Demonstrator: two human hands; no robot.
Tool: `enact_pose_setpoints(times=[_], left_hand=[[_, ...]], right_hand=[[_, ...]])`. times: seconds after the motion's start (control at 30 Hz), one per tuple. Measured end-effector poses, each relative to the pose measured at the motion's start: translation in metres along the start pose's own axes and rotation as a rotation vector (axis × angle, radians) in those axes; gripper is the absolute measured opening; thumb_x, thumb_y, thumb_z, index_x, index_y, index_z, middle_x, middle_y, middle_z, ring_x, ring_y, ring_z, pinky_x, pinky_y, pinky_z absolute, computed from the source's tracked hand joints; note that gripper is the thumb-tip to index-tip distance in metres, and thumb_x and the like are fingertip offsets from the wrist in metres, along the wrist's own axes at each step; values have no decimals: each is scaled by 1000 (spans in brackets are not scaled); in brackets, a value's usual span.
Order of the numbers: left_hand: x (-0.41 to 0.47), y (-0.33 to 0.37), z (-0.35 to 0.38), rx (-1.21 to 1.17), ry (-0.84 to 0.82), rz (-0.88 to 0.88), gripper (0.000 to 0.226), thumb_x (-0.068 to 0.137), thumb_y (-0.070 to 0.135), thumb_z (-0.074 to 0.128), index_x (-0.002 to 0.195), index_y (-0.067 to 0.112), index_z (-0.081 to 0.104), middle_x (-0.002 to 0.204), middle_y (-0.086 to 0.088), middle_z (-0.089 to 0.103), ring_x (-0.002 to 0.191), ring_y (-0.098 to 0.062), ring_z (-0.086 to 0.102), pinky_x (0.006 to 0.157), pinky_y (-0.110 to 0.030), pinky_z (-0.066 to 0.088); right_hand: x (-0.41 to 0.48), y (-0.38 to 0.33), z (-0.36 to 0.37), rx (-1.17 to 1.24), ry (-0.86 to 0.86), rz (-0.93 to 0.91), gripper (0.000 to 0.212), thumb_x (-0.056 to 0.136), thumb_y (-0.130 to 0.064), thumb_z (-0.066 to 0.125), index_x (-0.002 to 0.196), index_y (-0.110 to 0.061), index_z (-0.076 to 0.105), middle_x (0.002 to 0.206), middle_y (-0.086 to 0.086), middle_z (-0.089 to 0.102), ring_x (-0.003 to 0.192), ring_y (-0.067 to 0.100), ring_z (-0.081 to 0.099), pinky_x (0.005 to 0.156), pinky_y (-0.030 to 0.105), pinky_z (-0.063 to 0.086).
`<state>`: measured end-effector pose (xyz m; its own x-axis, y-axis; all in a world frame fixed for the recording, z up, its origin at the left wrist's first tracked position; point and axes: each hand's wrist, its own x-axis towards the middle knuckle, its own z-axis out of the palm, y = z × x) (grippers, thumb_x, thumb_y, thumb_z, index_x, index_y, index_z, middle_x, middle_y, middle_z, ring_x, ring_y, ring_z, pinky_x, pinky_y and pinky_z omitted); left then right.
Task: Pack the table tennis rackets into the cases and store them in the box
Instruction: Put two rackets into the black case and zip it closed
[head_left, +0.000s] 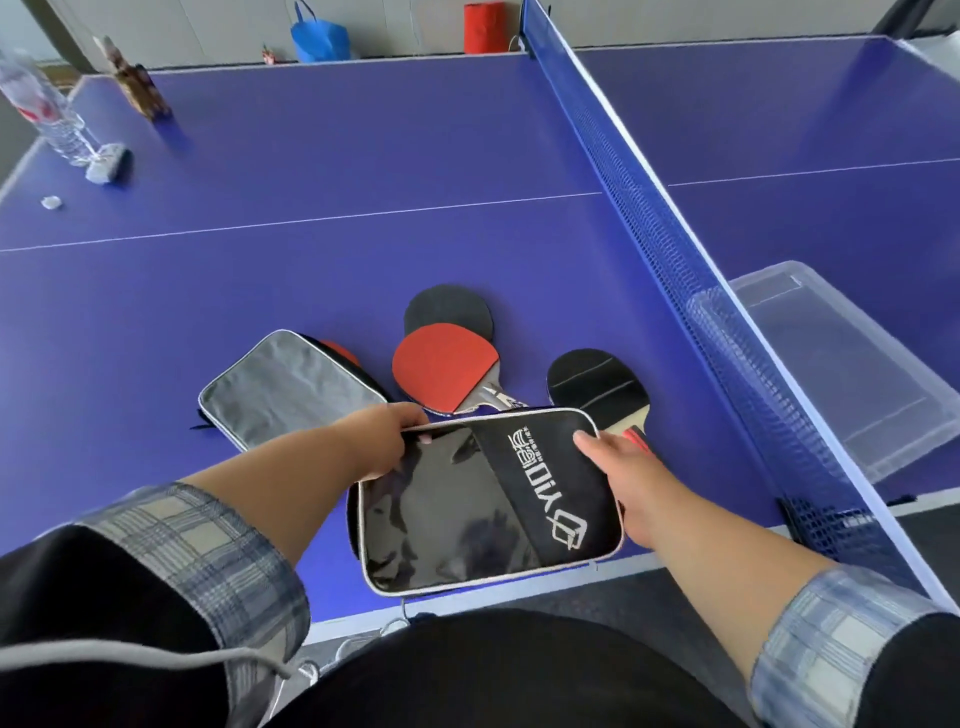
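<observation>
A black racket case with white lettering lies at the near edge of the blue table. My left hand grips its far left corner. My right hand holds its right edge. A grey case lies to the left with a red racket edge poking out from under it. Beyond the black case lie a red-faced racket on top of a black-faced one. A third, black-faced racket lies to the right, its handle by my right hand. A clear plastic box stands beyond the net.
The blue net runs across the table between the rackets and the box. A water bottle, a small grey object and a brown figure stand at the far left. A blue bag and a red container sit behind the table.
</observation>
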<state>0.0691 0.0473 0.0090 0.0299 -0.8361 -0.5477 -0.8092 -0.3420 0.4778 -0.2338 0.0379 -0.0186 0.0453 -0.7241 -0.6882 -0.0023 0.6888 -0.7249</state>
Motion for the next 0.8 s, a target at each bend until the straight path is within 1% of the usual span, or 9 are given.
enact_pose_setpoints(times=[0.13, 0.27, 0.33, 0.43, 0.5, 0.57, 0.63, 0.7, 0.8], left_hand=[[24, 4, -15, 14, 112, 116, 45, 76, -4, 38, 89, 33, 61, 98, 4, 68, 92, -22, 61, 74, -30, 47], [50, -8, -23, -148, 236, 12, 46, 89, 19, 53, 134, 27, 48, 123, 0, 60, 101, -27, 62, 84, -32, 49], [61, -15, -21, -160, 219, -55, 53, 92, 34, 57, 142, 21, 43, 131, -4, 59, 113, -28, 60, 88, -32, 45], [74, -26, -18, -87, 163, -43, 47, 94, 30, 55, 139, 18, 48, 131, -6, 61, 114, -28, 59, 84, -30, 42], [81, -34, -21, -15, 140, -43, 50, 92, 25, 55, 141, 19, 47, 130, -8, 60, 110, -30, 61, 83, -31, 45], [87, -41, -29, 7, 137, -57, 51, 85, 22, 55, 136, 22, 52, 121, -8, 62, 99, -30, 63, 79, -33, 50], [89, -48, -37, 11, 147, -65, 44, 82, 23, 56, 126, 24, 58, 113, -7, 64, 90, -28, 61, 77, -33, 50], [90, -59, -38, 12, 139, -94, 41, 83, 26, 57, 124, 25, 58, 114, -7, 64, 88, -26, 57, 75, -31, 44], [87, -69, -30, 0, 115, -128, 42, 86, 27, 56, 128, 22, 54, 117, -8, 63, 93, -26, 56, 78, -30, 41]], right_hand=[[8, 10, 18, -92, 63, 76, 56, 69, -55, 82, 113, -21, 72, 99, 7, 80, 90, 34, 77, 88, 57, 59], [9, 15, 31, 12, 222, 91, 42, 82, -58, 73, 108, -24, 73, 95, 1, 81, 90, 32, 77, 86, 59, 59], [8, 19, 37, 64, 294, 137, 42, 86, -61, 67, 106, -25, 70, 96, 0, 79, 91, 31, 76, 87, 59, 58], [14, 35, 54, 124, 346, 207, 48, 85, -66, 62, 117, -29, 63, 106, -1, 76, 96, 31, 74, 89, 56, 59], [15, 49, 71, 201, 305, 243, 39, 89, -53, 68, 120, -28, 63, 107, 1, 76, 96, 30, 74, 87, 52, 60], [10, 62, 86, 265, 212, 319, 22, 95, -29, 71, 114, -21, 66, 105, 4, 77, 95, 27, 74, 86, 46, 61], [5, 77, 92, 170, 105, 415, 23, 93, -19, 73, 115, -13, 68, 101, 5, 78, 88, 22, 71, 78, 39, 59], [2, 90, 92, 17, 10, 476, 21, 92, -19, 74, 111, -12, 71, 94, 5, 77, 80, 20, 67, 73, 35, 54], [0, 93, 84, -122, -64, 512, 18, 92, -16, 73, 109, -9, 72, 98, 5, 79, 91, 25, 73, 91, 39, 54]])
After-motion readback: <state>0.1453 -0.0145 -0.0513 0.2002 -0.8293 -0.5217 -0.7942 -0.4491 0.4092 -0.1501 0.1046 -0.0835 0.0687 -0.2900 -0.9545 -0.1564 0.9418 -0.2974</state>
